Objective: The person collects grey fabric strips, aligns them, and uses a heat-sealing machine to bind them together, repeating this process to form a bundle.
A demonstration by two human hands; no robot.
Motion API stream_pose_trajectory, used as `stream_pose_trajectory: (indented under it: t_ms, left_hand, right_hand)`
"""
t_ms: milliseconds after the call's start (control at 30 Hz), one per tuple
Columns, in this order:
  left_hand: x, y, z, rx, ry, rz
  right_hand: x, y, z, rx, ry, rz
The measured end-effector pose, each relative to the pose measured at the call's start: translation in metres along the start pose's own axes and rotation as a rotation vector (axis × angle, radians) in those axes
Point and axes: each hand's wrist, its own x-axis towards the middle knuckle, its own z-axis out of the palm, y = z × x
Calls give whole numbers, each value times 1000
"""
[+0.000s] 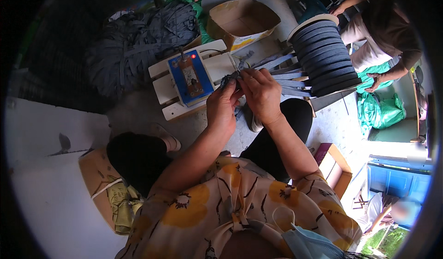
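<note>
Near the centre of the frame, both hands are closing in on a bunched gray strip (230, 78): the left hand (221, 104) is grasping it between thumb and fingers, and the right hand (262, 92), just beside it, is pinching it with bent fingers, the exact contact being partly hidden. Just left of the hands, a blue device (176, 77) with a copper-toned plate on top and a lit red light is resting on a white slatted tabletop (162, 93). Right of the hands, several flat gray bands (288, 83) are stretching toward a large spool (325, 58), which is standing at upper right, wound with gray banding. At the far upper right, a co-worker (390, 28) is leaning beside the spool, one hand (377, 81) reaching down near its lower end, and green bags (380, 112) are lying below that hand. A heap of gray strips (143, 44) is filling the upper left, and an open cardboard box (242, 21) is sitting at upper centre. At lower left, another carton (98, 178) is holding yellowish cloth (121, 206); at lower centre, the wearer's flowered top (184, 208) is showing, a pale blue mask (311, 245) is hanging over it, and a smaller open box (333, 169) is lying to the right. At lower right, another person (378, 217) is appearing near a blue door (399, 183).
</note>
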Motion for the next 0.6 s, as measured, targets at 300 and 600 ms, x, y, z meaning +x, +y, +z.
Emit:
stream_pose_trajectory:
  t_ms: [300,600]
  left_hand:
    - [3,-7,-2,1,21,28]
    - [4,2,2,-58,-51,9]
  right_hand:
    - [-5,-2,-10,-138,-198,-70]
    - [-8,-3,-7,-118,-186,-31]
